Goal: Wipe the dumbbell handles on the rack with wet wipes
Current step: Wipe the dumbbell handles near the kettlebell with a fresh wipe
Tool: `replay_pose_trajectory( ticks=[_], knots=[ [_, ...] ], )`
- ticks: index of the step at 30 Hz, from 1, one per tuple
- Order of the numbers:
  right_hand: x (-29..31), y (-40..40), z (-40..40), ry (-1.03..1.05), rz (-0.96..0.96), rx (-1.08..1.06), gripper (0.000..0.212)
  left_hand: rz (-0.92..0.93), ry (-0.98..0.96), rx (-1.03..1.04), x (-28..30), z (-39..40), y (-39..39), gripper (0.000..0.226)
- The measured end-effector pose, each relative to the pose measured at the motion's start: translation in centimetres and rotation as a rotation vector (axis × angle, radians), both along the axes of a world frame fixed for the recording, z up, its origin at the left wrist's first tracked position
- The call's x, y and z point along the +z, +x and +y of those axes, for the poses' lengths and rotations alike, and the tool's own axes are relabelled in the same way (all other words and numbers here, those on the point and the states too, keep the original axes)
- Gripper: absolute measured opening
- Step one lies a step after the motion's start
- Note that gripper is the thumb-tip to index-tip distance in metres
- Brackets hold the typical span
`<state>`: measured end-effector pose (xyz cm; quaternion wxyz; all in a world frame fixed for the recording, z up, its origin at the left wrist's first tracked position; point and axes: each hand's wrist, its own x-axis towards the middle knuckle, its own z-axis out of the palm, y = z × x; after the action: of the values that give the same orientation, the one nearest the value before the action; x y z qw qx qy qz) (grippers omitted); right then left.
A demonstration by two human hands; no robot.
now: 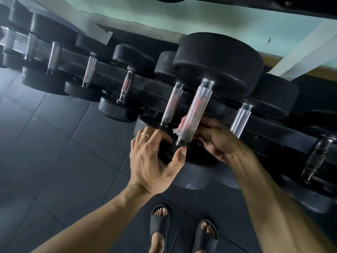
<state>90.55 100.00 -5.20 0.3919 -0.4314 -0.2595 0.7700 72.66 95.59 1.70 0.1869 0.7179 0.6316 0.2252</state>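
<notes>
Centrally, head view: dumbbell handle (194,114) runs lower left to upper right on the rack (109,70). Left hand (151,157) grips its near black head (167,150). Right hand (217,137) curls under the handle, pressing a wet wipe (182,124).

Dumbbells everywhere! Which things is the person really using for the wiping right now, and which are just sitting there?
In use:
left hand, gripping the near weight end
right hand, under the handle
knurled handle
wet wipe, just peeking out

Just there:
other dumbbells
floor tiles
black sandals
</notes>
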Motion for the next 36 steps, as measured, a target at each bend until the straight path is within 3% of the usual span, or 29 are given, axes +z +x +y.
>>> replay_pose_trajectory(
  ticks=[3,6,8,13,15,24,26,29,31,33,36],
  knots=[
    [0.2,0.9,0.1,0.019,-0.125,0.125,0.030,0.012,-0.009,0.002,0.1,-0.1,0.0,0.054],
    [0.5,1.5,1.3,-0.039,-0.107,-0.081,0.019,0.013,-0.011,0.002,0.0,0.0,0.0,0.054],
    [0.8,1.3,0.6,-0.075,-0.112,-0.118,0.023,0.013,-0.008,0.001,0.0,0.0,-0.1,0.055],
    [2.8,2.1,-2.8,0.125,-0.477,0.199,0.039,0.006,0.002,0.004,0.2,0.0,0.2,0.053],
    [4.2,2.7,-3.3,0.097,-0.560,0.114,0.039,0.005,0.003,-0.002,0.2,0.0,0.2,0.050],
    [9.1,-2.0,-6.2,-0.059,-0.546,-0.478,0.023,-0.013,-0.092,-0.052,1.3,0.4,0.0,0.051],
    [10.0,-3.5,-6.2,-0.057,-0.590,-0.516,0.022,-0.086,-0.201,-0.100,1.8,0.9,-0.5,0.058],
    [11.3,-5.5,-6.0,-0.049,-0.701,-0.536,0.019,-0.388,-0.441,-0.261,3.0,3.1,-2.1,0.069],
    [11.9,-6.6,-6.0,-0.067,-0.716,-0.571,0.012,-0.575,-0.562,-0.414,3.9,4.8,-2.9,0.046],
    [12.4,-7.4,-6.0,-0.069,-0.707,-0.607,0.024,-0.672,-0.600,-0.489,4.5,6.0,-3.2,0.020],
    [12.6,-8.2,-5.8,-0.069,-0.755,-0.691,0.008,-0.769,-0.618,-0.462,4.6,7.1,-3.2,0.005]
  ],
)
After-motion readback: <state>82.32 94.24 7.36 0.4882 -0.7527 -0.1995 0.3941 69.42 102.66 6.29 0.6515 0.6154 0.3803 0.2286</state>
